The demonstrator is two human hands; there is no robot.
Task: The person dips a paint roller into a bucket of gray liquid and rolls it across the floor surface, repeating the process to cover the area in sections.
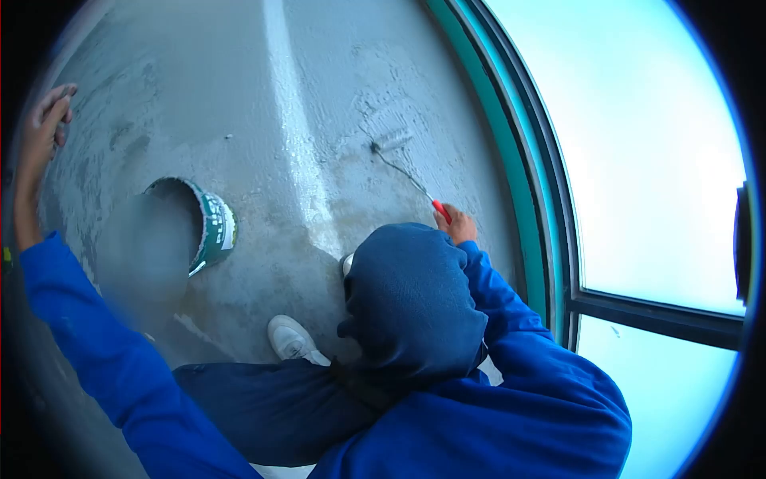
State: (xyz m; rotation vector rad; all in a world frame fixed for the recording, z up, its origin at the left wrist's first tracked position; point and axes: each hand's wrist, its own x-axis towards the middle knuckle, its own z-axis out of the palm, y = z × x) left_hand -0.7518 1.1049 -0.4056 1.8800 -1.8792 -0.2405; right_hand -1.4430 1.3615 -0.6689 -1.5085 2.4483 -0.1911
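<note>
My right hand (458, 224) is closed round the red handle of a paint roller (391, 143). The roller's grey head lies against the wet-looking grey floor (239, 96), up and left of the hand, joined by a thin bent wire. At the far left my left hand (53, 120) is raised away from the roller, its fingers curled; what they hold, if anything, cannot be made out. Between the hands, lower left, stands a green and white bucket (215, 227), its inside partly hidden by a blur.
A teal frame (511, 152) with dark edging runs down the right side, beside bright window panes (638, 160). A pale strip (291, 120) of light crosses the floor. White shoes (292, 338) and dark-clad knees are below.
</note>
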